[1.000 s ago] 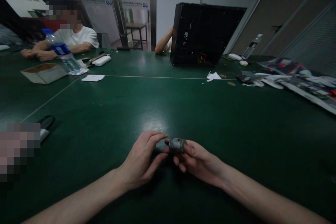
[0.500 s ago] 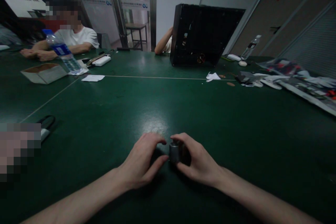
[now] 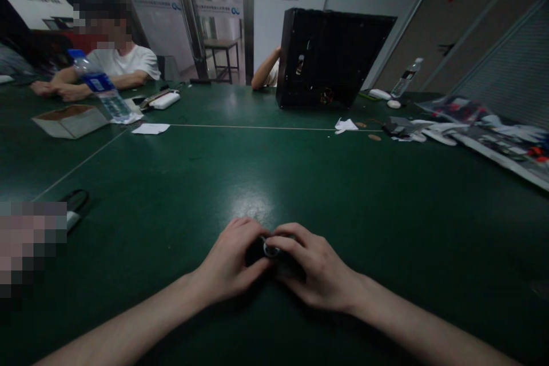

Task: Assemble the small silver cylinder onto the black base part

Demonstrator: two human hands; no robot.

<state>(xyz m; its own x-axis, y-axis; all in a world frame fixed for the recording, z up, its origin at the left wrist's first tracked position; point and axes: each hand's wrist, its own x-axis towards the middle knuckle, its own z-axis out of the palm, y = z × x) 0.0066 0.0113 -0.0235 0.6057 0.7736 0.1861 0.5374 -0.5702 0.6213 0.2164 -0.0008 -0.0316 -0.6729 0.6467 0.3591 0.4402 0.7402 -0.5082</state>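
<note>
I can see a broad, open stretch of surface [image 3: 274, 174] ahead of the hands [image 3: 234, 257] [image 3: 321, 269], wide enough for either to slide straight forward. Between them there's hardly a gap: the fingertips nearly meet, with a cylinder [image 3: 270, 249] in the way. Farther out, a paper scrap [image 3: 345, 125] lies in front of a black case [image 3: 334, 57] that walls off the far middle. A box [image 3: 74, 124] and tilted bottle [image 3: 103, 88] block the far left, a black loop [image 3: 87, 197] sits nearer, and clutter [image 3: 506, 134] fills the far right.

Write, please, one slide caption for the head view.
Left hand and right hand around a small metal part at a green table, black box beyond.
</note>
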